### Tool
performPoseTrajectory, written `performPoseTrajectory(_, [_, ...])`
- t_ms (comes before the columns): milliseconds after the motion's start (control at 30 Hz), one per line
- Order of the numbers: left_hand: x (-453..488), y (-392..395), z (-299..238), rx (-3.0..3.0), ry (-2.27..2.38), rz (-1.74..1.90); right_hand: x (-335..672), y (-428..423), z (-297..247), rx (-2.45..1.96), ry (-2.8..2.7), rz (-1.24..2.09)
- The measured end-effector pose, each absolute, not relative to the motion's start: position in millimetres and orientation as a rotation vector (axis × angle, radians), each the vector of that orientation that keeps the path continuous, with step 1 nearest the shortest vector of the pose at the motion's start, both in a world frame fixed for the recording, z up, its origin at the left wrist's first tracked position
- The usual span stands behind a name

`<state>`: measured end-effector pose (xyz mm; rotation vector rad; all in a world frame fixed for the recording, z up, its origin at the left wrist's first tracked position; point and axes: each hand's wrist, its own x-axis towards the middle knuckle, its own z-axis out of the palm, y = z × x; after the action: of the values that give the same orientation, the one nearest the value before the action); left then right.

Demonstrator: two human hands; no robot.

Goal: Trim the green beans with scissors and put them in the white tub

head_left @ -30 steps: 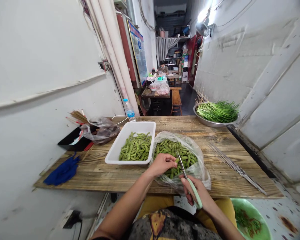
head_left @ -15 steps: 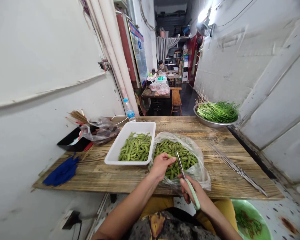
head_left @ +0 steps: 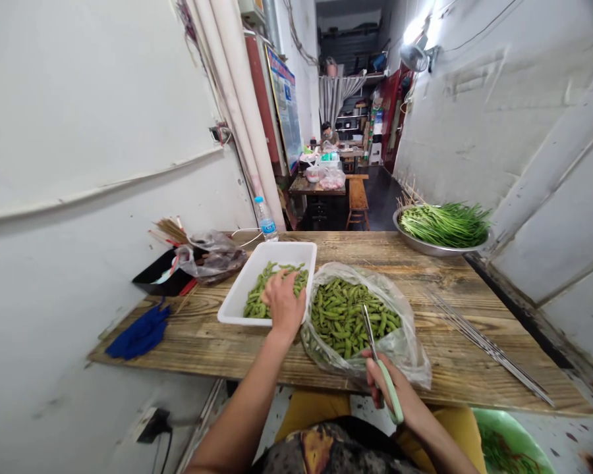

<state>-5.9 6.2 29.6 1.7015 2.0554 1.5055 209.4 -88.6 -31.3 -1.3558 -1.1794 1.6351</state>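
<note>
My left hand (head_left: 284, 304) is over the white plastic tub (head_left: 230, 306), its fingers apart and bent down toward the green soybean pods (head_left: 255, 301) inside. No pod shows in its fingers, though the fingertips are partly hidden. My right hand (head_left: 386, 380) grips scissors (head_left: 394, 394) by their pale green handles, blades pointing away from me and nearly closed. The blades are above a clear plastic bag (head_left: 406, 332) full of more soybean pods (head_left: 346, 309), which stands just right of the tub.
At the back right is a metal bowl (head_left: 437, 250) of green stalks on skewers. Metal skewers (head_left: 494, 349) lie on the right. To the left are a blue cloth (head_left: 141, 331), a black tray (head_left: 158, 280) and a water bottle (head_left: 267, 220). A person (head_left: 330, 135) sits far back.
My left hand has moved left from the scissors' tips above the bag to the tub, its pinch now loosened. My right hand keeps the scissors over the bag. The view has shifted slightly left.
</note>
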Motion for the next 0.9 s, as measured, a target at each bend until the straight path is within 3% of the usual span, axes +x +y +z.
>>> performPoseTrajectory(133, [2.7,6.8,25.3,2.235,1.871,0.992,207.1,-89.7,-23.9,-1.379,-1.169,1.631])
performPoseTrajectory(233, [20.6,9.8,8.1,2.294,1.652,0.675,208.9,-91.9,-24.2,-1.354,-1.223,1.644])
performPoseTrajectory(467, [29.9,15.8,-2.7,1.81,1.495,0.971,217.5,-96.1,-30.3,-1.348,-1.353,1.598])
performPoseTrajectory(633, [42.8,3.9,0.8,1.454,1.303,0.911,217.8,-91.1,-16.6,-1.397,-1.442,1.495])
performPoseTrajectory(900, [50.4,-8.2,12.8,1.409,1.223,0.861,217.4,-90.3,-16.7,-1.368,-1.412,1.486])
